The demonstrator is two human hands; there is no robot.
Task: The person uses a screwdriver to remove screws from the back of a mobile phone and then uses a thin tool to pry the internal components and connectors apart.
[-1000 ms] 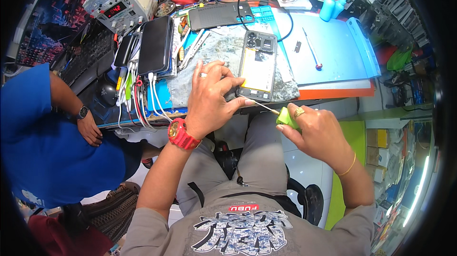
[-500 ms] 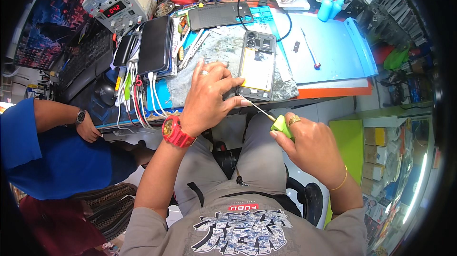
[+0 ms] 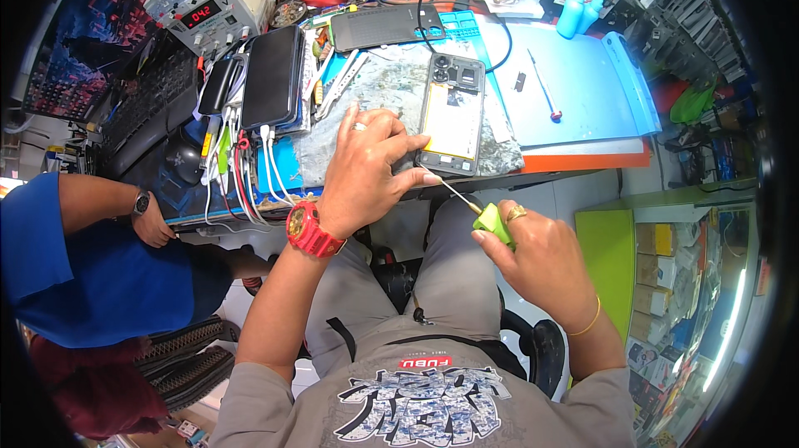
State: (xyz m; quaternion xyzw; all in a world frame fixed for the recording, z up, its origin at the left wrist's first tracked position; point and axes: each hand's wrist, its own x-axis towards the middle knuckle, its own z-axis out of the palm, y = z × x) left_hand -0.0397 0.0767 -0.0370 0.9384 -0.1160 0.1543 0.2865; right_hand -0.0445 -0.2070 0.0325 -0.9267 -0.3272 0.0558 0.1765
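Observation:
A smartphone (image 3: 452, 119) with its back cover off lies near the table's front edge on a stained grey mat (image 3: 383, 82). Its camera lenses are at the far end, and a pale battery area edged in yellow shows. My left hand (image 3: 370, 161) is at the phone's near left corner, index fingertip on its edge and thumb just below. In my right hand (image 3: 528, 240) is a tool with a bright green handle (image 3: 493, 221) and a thin metal shaft. The shaft runs up-left to my left thumb, by the phone's near edge; its tip is hidden there.
A removed back cover (image 3: 387, 27) lies beyond the mat. Right of it, a small screwdriver (image 3: 545, 90) rests on a blue sheet (image 3: 583, 73). At left are a dark phone (image 3: 272, 73), white cables (image 3: 266, 156) and a power supply (image 3: 200, 19). A person in blue (image 3: 108, 265) stands left.
My hands, the phone and the green-handled tool stay almost where they were. At the left, the other person's foot and the dark red cloth have shifted slightly.

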